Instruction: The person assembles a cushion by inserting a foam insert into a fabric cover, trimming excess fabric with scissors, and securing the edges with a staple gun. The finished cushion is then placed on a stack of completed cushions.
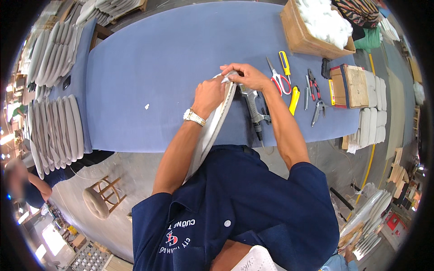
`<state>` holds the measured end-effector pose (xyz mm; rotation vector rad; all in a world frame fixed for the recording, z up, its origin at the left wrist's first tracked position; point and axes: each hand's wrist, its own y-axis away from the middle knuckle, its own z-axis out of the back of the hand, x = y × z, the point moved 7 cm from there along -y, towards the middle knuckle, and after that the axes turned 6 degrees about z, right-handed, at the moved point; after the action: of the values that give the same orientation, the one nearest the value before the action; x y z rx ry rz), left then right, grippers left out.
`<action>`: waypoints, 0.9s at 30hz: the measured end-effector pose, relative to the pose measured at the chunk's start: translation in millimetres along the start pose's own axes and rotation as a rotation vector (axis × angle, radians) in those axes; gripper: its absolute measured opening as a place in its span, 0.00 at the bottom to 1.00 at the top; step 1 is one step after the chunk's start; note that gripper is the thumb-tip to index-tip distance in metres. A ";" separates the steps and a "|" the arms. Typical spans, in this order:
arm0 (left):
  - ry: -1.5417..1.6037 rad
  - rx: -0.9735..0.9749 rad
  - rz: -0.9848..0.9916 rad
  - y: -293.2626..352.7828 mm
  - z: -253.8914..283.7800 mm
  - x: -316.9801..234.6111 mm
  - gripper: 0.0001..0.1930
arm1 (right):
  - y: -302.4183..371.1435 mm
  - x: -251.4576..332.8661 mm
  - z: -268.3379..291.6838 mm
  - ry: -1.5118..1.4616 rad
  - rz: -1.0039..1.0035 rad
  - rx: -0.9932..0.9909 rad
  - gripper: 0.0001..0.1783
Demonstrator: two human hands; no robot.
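Note:
A pale grey padded cushion (212, 129) stands on edge, slanting from my body up to the table. My left hand (210, 95), with a wristwatch above it, is closed on the cushion's side close to its upper end. At that same end, my right hand (247, 77) is bent over with fingers and thumb pinching the cover's edge. The fingertips of both hands nearly meet there. A grey pneumatic staple gun (253, 107) lies beside the cushion, under my right wrist, its hose trailing off the table's near edge.
Red-handled scissors (281, 82), a yellow screwdriver (284, 63), a yellow cutter knife (294, 100) and pliers (313, 84) lie right on the blue table (158, 54). Behind them stands a cardboard box (298, 34) of white stuffing. Stacked cushions (56, 133) flank the left; a stool (97, 203) stands below.

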<state>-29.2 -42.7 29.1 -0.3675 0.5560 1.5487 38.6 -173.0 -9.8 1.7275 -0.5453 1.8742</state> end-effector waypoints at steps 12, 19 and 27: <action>-0.018 -0.001 -0.060 -8.5 -13.8 -5.8 0.16 | -11.3 -6.3 14.9 0.032 -0.071 0.110 0.16; -0.104 0.051 -0.116 -11.2 -31.4 -20.1 0.13 | -0.6 -26.2 21.6 0.049 -0.154 0.029 0.15; -0.132 0.091 -0.072 -20.0 -30.9 -14.8 0.15 | 1.1 -19.7 17.0 -0.017 -0.129 -0.026 0.12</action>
<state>-11.6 -72.2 9.3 -0.2122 0.5031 1.4612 52.1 -186.6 -27.5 1.7218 -0.4512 1.7566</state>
